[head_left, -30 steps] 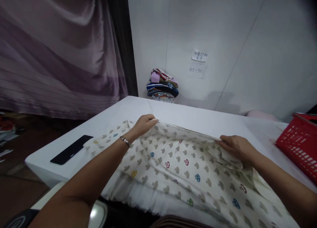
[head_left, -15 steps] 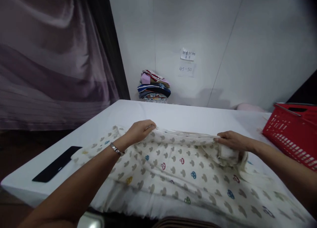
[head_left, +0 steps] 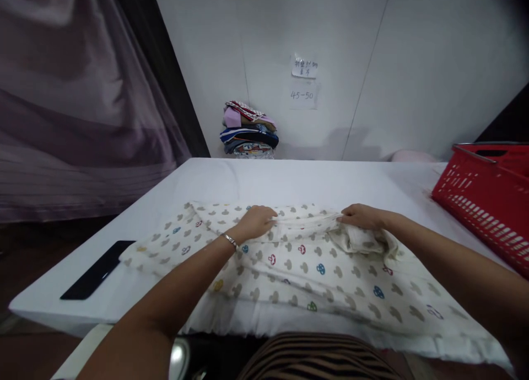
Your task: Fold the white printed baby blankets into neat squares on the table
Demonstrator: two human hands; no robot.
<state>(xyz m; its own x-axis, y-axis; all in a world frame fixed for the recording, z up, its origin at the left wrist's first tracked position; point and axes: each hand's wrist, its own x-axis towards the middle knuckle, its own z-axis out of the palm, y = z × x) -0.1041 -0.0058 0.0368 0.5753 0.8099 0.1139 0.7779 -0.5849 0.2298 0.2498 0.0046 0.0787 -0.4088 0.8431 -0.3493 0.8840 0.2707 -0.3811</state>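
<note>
A cream cloth (head_left: 314, 270) printed with small grey, red and blue mushroom shapes lies spread over the white table (head_left: 297, 182). My left hand (head_left: 257, 222), with a bracelet at the wrist, pinches a fold of the cloth near its far edge. My right hand (head_left: 362, 217) grips the same bunched fold a little to the right. Both hands rest low on the cloth, fingers closed on the fabric.
A black flat phone-like object (head_left: 97, 270) lies at the table's left front edge. A red plastic basket (head_left: 487, 198) stands at the right. Folded clothes (head_left: 248, 129) are stacked against the white wall, under paper notes (head_left: 303, 82). A purple curtain (head_left: 74, 110) hangs on the left.
Both hands have come closer together and lower, pressing the lifted fold down onto the cloth. The view has shifted to the left and down a little.
</note>
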